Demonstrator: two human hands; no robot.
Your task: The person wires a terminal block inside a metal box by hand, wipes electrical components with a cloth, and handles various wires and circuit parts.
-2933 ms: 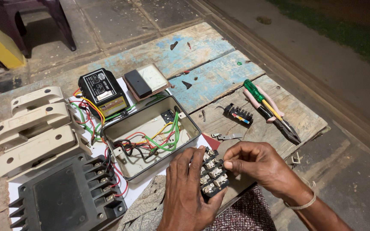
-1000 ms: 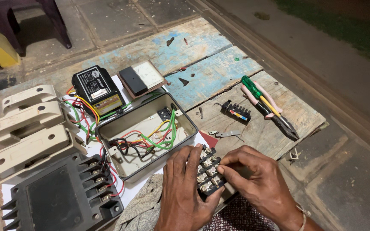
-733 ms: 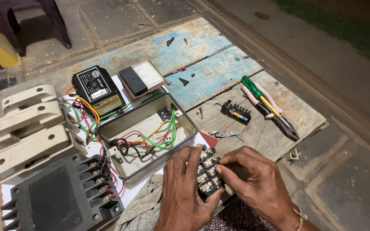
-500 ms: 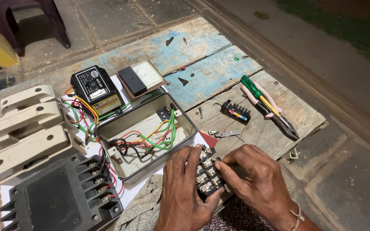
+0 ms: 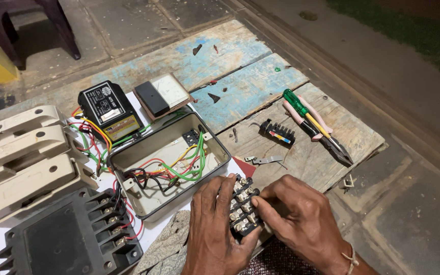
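Both hands at lower centre of frame, palms down, backs to the camera, wrists entering from the bottom edge. Left hand (image 5: pixel 212 229): fingers extended and close together, lying along the left side of the terminal block (image 5: pixel 243 209), thumb curled under its lower end. Right hand (image 5: pixel 299 221): fingers bent, tips pressed against the block's right side; a thread band at the wrist. Both hands closed on the block, which sits between them, long axis running up-frame, brass screw terminals facing up, upper end clear of the fingers. Whether the right fingertips pinch a screw cannot be told.

Block lies just below and right of the open box (image 5: pixel 171 163), which holds green, red, yellow and black wires. Upper left of the box: black module (image 5: pixel 109 109) and a meter (image 5: pixel 161 94). Left edge: cream fuse carriers (image 5: pixel 24 163); below them a black housing (image 5: pixel 70 239). Right of centre on the plank bench (image 5: pixel 240 86): small connector strip (image 5: pixel 277 133), green-handled screwdriver (image 5: pixel 304 112), pliers (image 5: pixel 327 140).
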